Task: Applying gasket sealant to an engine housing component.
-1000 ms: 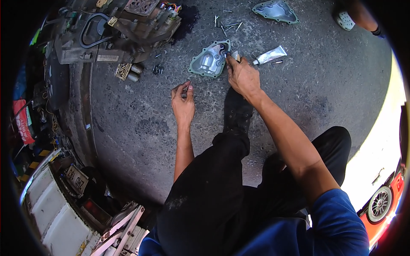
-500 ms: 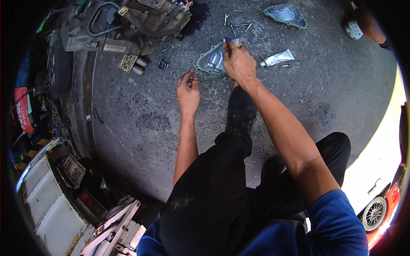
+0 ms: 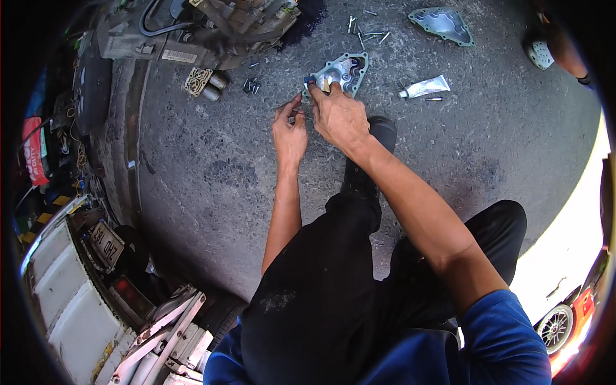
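Metal cover plate (image 3: 345, 70) at 12 o'clock is steadied flat on the ground by the right hand (image 3: 338, 115), fingers closed on its edge; left hand (image 3: 289, 135) is pinched on a small part, unidentifiable.

Outdoor spot w/ rough dark-grey asphalt ground (image 3: 212, 173), oil-stained far centre. Strong sunlight, hard bright patch at right edge. Far left: greasy grey metal engine/gearbox assembly w/ black hoses (image 3: 192, 32). Near left: white vehicle body panel (image 3: 58, 301) w/ a number plate beside it. Near right: red-and-white car w/ spoked alloy wheel (image 3: 555, 327). Left edge: red cloth (image 3: 35, 151), cluttered, too dark to tell more.
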`<action>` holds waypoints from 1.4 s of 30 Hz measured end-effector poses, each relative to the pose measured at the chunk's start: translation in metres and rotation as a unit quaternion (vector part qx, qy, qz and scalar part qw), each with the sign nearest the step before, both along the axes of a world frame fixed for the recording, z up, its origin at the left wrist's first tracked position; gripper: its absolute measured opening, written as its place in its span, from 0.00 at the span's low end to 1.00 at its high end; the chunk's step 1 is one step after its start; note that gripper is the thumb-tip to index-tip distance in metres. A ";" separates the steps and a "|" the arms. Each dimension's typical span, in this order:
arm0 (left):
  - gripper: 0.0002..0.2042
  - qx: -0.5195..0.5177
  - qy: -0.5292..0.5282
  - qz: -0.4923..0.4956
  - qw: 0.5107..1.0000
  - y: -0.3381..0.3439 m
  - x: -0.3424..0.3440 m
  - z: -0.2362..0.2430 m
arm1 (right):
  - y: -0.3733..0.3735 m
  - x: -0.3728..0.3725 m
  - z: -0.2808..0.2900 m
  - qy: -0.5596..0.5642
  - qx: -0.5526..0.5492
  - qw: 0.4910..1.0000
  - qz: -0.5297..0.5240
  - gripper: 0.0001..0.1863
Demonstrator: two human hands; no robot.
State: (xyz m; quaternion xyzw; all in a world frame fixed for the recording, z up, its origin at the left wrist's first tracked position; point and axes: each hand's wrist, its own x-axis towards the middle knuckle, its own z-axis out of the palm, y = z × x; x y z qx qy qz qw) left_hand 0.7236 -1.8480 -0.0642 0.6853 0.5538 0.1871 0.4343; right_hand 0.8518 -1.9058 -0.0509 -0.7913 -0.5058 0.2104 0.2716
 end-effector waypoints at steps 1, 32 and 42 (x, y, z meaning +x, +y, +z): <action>0.17 -0.007 -0.004 0.004 1.000 0.001 -0.001 -0.002 | -0.002 -0.003 -0.001 -0.006 -0.014 1.000 0.025 0.22; 0.16 0.064 0.036 -0.022 0.997 -0.013 0.017 0.000 | -0.064 0.022 -0.023 -0.080 0.004 0.991 0.109 0.25; 0.17 0.048 0.025 -0.018 0.998 -0.002 0.006 -0.015 | -0.068 0.024 -0.017 -0.008 -0.043 0.999 0.027 0.25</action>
